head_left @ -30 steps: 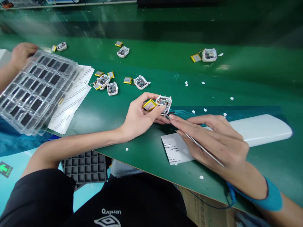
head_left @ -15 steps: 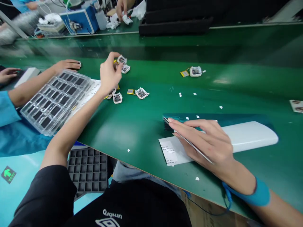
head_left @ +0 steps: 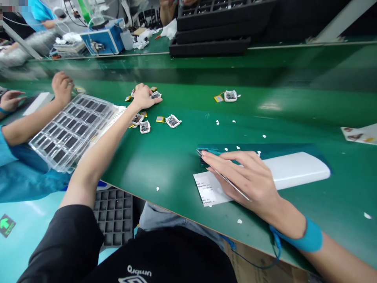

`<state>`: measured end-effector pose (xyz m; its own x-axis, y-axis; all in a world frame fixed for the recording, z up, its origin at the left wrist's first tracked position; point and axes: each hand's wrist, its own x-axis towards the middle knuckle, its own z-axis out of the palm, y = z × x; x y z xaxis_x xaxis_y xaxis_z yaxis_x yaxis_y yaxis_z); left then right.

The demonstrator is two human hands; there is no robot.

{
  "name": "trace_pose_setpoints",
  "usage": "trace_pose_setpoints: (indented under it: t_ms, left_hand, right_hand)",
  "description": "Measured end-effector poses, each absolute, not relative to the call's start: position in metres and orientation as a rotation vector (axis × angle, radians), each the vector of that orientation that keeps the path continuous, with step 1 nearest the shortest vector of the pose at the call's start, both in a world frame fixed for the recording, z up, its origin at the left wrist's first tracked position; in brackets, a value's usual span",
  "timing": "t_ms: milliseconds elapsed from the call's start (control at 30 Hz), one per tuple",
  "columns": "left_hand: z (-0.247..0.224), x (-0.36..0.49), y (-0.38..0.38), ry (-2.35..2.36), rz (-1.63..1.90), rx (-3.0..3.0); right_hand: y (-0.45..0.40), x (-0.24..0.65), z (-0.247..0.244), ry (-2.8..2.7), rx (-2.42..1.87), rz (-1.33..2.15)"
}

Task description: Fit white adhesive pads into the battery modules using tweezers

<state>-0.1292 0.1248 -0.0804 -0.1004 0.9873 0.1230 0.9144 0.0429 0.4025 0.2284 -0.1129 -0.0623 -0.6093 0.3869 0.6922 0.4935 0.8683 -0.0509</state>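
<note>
My left hand [head_left: 143,97] is lowered over a cluster of small white-framed circuit modules with yellow battery packs. Its thumb points right beside one module [head_left: 156,94]; the other fingertips are mostly hidden, so I cannot tell whether they grip anything. Nearer to me lie a module [head_left: 145,127] and another module [head_left: 172,121] joined to a yellow battery [head_left: 160,119]. My right hand [head_left: 250,173] is closed on metal tweezers [head_left: 232,184], their tips pointing left above a dark teal sheet [head_left: 288,148]. Beneath that hand are a printed white paper [head_left: 203,188] and a rounded white strip [head_left: 300,169].
A co-worker's arm [head_left: 35,118] reaches past a clear compartment tray [head_left: 73,131] at the left. One module [head_left: 230,96] lies farther back. White scraps [head_left: 239,221] dot the green bench. Black trays [head_left: 209,47] and a blue box [head_left: 103,37] stand behind. A black grid tray [head_left: 114,216] sits below the bench edge.
My left hand has come down from holding a module up to rest low among the modules. My right hand keeps the tweezers in nearly the same place. The co-worker's hand has lifted and drawn back left.
</note>
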Motion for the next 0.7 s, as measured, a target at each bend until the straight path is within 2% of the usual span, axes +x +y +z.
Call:
trace_pose_setpoints:
  t_ms: [200, 433, 533, 700]
  left_hand:
    - [-0.064, -0.119, 0.116, 2.074, 0.552, 1.892]
    - [-0.028, -0.092, 0.088, 1.720, 0.915, 1.982]
    - [-0.017, -0.069, 0.070, 1.511, 0.981, 1.830]
    - [-0.017, -0.030, 0.009, 1.059, 0.869, 1.383]
  right_hand:
    - [-0.113, 0.229, -0.062, -2.298, -0.628, -0.187]
    - [-0.111, 0.230, -0.064, -2.290, -0.662, -0.191]
    - [-0.110, 0.230, -0.064, -2.269, -0.662, -0.186]
    - [-0.109, 0.232, -0.067, -2.208, -0.665, -0.136]
